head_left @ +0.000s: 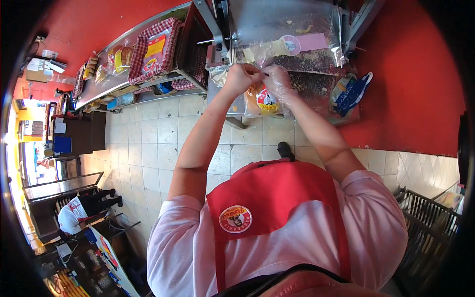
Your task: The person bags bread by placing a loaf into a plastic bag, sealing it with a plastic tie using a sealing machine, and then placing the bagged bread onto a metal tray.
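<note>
Both my hands pinch the gathered neck of a transparent plastic bag [268,97] with golden-brown bread [252,102] inside. A round red, white and yellow label sits on its front. My left hand [243,78] is bare, its thumb and fingers closed at the neck from the left. Opposite it, my right hand [277,81] wears a thin transparent plastic glove, fingertips touching or nearly touching the left ones. Loose film from the bag's mouth stands up above the fingers. The bag hangs or rests at the front edge of a crumb-strewn metal work surface [310,87]; which, I cannot tell.
A pink paper strip [313,42] lies behind my hands, between metal frame arms [362,28]. A blue item with white edging [355,94] is at the right. Leftward runs a metal counter [122,83] with a checked-cloth basket [154,52] and bagged bread [123,59]. Another person [79,211] bends far left.
</note>
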`<state>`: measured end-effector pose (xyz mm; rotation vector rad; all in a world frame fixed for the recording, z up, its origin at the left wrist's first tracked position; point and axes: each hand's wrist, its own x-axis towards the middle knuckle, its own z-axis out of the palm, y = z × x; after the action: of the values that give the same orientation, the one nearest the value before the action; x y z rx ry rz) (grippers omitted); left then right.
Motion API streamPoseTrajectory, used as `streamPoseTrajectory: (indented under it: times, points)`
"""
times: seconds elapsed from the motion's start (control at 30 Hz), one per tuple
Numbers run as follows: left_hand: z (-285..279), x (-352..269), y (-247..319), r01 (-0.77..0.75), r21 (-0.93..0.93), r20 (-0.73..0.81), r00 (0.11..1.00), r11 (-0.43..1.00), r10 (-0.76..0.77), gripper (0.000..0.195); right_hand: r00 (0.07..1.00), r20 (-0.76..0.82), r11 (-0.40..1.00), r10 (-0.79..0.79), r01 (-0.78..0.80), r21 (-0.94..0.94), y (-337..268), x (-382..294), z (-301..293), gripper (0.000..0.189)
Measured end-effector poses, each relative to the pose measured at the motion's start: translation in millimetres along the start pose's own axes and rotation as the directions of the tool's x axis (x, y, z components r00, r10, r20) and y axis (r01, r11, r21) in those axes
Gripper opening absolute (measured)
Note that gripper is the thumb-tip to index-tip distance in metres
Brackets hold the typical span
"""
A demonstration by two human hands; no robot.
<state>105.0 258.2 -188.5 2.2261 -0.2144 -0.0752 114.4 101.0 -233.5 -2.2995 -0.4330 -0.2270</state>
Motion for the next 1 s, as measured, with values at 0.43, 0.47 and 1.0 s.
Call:
streamPoseTrajectory:
  times: [0.43,0.47,1.0]
  points:
    - [12.8,25.6,6.5,0.102,-0.172,0.058,0.994,0.980,-0.094,0.015,0.854,0.520,0.583,0.018,-0.432,0.689,38.6,38.6,-36.1,0.031]
    - [14.1,25.3,8.5,0.101,-0.185,0.066,0.994,0.977,-0.090,0.014,0.826,0.554,0.545,0.101,-0.512,0.664,41.4,41.2,-33.2,0.033]
    - [15.7,-18.5,25.9,0.227,0.006,-0.208,0.953,0.974,-0.221,0.009,0.904,0.249,0.569,0.349,-0.415,0.710,-2.9,-0.8,-17.0,0.030]
